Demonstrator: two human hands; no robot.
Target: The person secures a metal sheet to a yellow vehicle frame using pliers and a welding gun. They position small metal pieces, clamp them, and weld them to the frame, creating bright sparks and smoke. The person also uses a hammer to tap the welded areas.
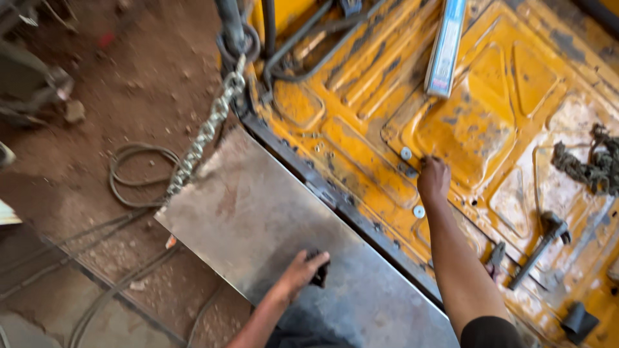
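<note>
My left hand [303, 270] rests on a grey metal sheet [258, 206] and is closed around a small dark object [320, 274] that I cannot identify. My right hand [433, 180] reaches out onto the worn yellow ribbed metal floor panel [477, 122], fingers curled at a small fastener; whether it grips anything is unclear. Round silver washers lie beside it, one [405, 153] just to its left and one [419, 211] below it.
A steel chain [206, 132] hangs at the sheet's left corner. Cables [132, 174] lie coiled on the dirt ground. On the yellow panel are a long silver-blue box [445, 48], a tangled rope [596, 161], a hammer-like tool [545, 241] and a dark cone [577, 319].
</note>
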